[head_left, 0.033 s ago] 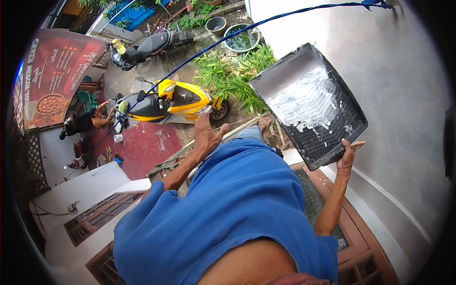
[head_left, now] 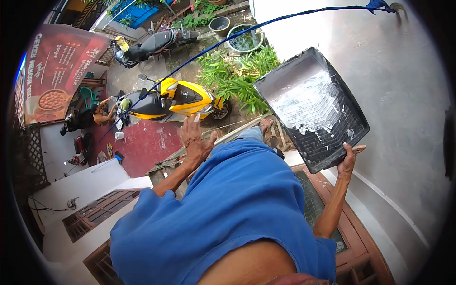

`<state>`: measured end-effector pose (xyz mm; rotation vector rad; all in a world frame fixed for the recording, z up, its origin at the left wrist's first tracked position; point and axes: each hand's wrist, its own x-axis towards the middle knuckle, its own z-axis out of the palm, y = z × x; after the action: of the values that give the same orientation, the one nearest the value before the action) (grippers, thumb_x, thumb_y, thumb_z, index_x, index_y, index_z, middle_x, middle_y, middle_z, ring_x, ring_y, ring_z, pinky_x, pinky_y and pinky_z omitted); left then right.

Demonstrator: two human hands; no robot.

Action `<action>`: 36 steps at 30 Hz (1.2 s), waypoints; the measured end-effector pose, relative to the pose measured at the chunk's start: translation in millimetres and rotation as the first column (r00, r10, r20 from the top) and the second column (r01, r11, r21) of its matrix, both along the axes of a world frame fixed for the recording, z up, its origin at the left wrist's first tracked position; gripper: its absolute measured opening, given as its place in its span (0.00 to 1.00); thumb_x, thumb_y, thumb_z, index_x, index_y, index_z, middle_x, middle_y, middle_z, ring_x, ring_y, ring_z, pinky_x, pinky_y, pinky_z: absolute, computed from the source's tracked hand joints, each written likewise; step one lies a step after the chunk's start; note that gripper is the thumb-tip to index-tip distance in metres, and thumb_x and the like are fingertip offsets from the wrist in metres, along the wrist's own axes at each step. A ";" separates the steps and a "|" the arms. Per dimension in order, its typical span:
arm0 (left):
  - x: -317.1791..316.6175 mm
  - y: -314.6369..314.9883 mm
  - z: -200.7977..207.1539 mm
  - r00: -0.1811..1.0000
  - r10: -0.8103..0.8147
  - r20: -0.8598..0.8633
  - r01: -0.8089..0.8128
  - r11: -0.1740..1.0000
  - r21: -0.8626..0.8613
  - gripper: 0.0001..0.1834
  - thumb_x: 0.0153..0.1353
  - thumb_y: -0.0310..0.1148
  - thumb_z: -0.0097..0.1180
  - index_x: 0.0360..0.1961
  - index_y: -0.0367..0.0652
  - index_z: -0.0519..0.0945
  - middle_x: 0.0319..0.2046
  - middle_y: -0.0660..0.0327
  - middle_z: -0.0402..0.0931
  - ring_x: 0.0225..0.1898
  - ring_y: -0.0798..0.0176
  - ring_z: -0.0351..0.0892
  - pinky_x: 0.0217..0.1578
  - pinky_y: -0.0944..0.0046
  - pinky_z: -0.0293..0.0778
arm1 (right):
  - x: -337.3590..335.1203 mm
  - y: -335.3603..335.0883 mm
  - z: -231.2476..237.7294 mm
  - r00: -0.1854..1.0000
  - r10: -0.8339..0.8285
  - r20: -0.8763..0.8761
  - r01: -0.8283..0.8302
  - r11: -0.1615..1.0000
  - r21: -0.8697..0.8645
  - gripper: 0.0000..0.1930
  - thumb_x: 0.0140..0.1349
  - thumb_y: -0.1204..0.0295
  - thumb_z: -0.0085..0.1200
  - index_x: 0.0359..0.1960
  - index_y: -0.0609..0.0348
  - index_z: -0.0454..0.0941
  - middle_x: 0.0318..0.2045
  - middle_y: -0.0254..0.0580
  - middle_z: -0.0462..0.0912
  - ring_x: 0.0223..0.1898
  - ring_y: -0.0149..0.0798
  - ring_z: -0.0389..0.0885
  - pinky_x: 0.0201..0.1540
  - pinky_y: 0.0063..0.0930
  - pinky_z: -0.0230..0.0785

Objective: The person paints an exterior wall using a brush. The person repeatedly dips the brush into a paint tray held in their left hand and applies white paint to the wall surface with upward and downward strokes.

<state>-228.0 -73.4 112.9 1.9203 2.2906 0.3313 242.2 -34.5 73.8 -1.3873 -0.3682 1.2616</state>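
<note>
Off to your right, your right hand [head_left: 348,161] grips the black ribbed paint tray [head_left: 339,116] by its near end alongside a wooden handle [head_left: 360,148], presumably keeping fingers off the white paint [head_left: 304,104]; left hand [head_left: 195,145] empty, fingers spread, maybe for balance.

Black ribbed tray [head_left: 313,113] — tilted, smeared white (probably paint [head_left: 304,99]) — in the right hand [head_left: 347,164].

Tray [head_left: 316,111] was black, chevron-ribbed, smeared white. Shirt [head_left: 228,199] was plain blue; rope [head_left: 377,5] was darker blue. Scooter [head_left: 192,97] was yellow and black. Banner [head_left: 64,71] was dull red. Floor [head_left: 152,142] was red, spotted white.
</note>
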 end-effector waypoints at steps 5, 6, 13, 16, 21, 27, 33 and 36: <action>-54.3 -122.8 -12.2 0.937 0.315 -0.148 -0.346 0.895 -0.281 0.40 0.41 0.50 0.57 0.54 0.40 0.61 0.59 0.47 0.41 0.61 0.38 0.34 0.55 0.36 0.38 | -1.3 0.0 7.5 0.999 0.027 -0.035 -0.029 0.998 -0.063 0.20 0.47 0.74 0.51 0.43 0.68 0.67 0.38 0.43 0.73 0.38 0.38 0.73 0.46 0.29 0.65; -53.2 -126.2 -9.3 0.915 0.368 -0.163 -0.400 0.878 -0.265 0.40 0.41 0.50 0.57 0.54 0.40 0.61 0.59 0.47 0.41 0.61 0.38 0.34 0.55 0.36 0.38 | -1.7 -2.3 5.9 0.998 0.038 -0.045 -0.041 0.997 -0.060 0.20 0.47 0.73 0.50 0.44 0.68 0.67 0.38 0.43 0.73 0.39 0.38 0.73 0.46 0.30 0.65; -47.8 -116.8 -33.6 0.925 0.343 -0.165 -0.374 0.902 -0.216 0.39 0.43 0.52 0.51 0.56 0.44 0.60 0.61 0.49 0.35 0.61 0.34 0.27 0.55 0.35 0.35 | -0.8 -7.8 3.6 0.995 0.038 -0.089 -0.047 0.994 -0.103 0.25 0.48 0.68 0.51 0.48 0.64 0.64 0.46 0.43 0.69 0.46 0.40 0.68 0.52 0.35 0.59; -52.9 -132.3 -43.9 0.944 0.290 -0.156 -0.302 0.951 -0.058 0.40 0.45 0.50 0.51 0.60 0.48 0.54 0.62 0.49 0.35 0.61 0.35 0.29 0.55 0.35 0.35 | 2.4 -5.6 -0.7 0.992 0.043 -0.123 -0.057 0.992 -0.110 0.25 0.48 0.68 0.52 0.49 0.63 0.65 0.46 0.42 0.70 0.47 0.41 0.68 0.52 0.35 0.58; -64.3 -142.7 -60.2 0.911 0.412 -0.022 -0.404 0.901 0.155 0.47 0.40 0.36 0.58 0.61 0.48 0.46 0.60 0.42 0.38 0.61 0.40 0.39 0.58 0.43 0.39 | 7.0 -3.1 -3.1 0.992 0.080 -0.099 -0.090 0.991 -0.099 0.25 0.47 0.67 0.52 0.49 0.62 0.65 0.46 0.42 0.70 0.47 0.41 0.68 0.52 0.36 0.58; -77.7 -142.7 -73.6 0.688 0.724 0.057 -0.724 0.677 0.135 0.50 0.31 0.43 0.63 0.56 0.37 0.52 0.57 0.42 0.43 0.59 0.41 0.44 0.58 0.49 0.43 | 19.1 3.6 -2.9 0.979 0.159 -0.126 -0.176 0.975 -0.135 0.25 0.48 0.66 0.51 0.49 0.61 0.64 0.47 0.43 0.69 0.47 0.42 0.68 0.52 0.37 0.59; -76.0 -137.3 -78.0 0.592 0.806 -0.012 -0.806 0.592 0.003 0.50 0.30 0.47 0.64 0.53 0.34 0.55 0.56 0.41 0.45 0.59 0.42 0.44 0.58 0.48 0.43 | 32.3 4.6 -11.1 0.976 0.175 -0.127 -0.186 0.979 -0.079 0.25 0.49 0.68 0.51 0.50 0.61 0.64 0.47 0.43 0.70 0.47 0.41 0.68 0.53 0.37 0.58; -73.5 -143.2 -80.0 0.574 0.818 -0.047 -0.819 0.574 -0.006 0.48 0.30 0.47 0.64 0.50 0.31 0.57 0.55 0.42 0.45 0.59 0.43 0.44 0.57 0.48 0.44 | 26.2 3.0 -6.4 0.975 0.181 -0.128 -0.191 0.979 -0.074 0.25 0.49 0.68 0.50 0.50 0.62 0.63 0.47 0.43 0.70 0.48 0.41 0.68 0.53 0.37 0.58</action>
<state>-301.5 -216.6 32.9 0.6766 3.0441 0.3316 268.3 -31.4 67.4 -1.3653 -0.3707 1.5240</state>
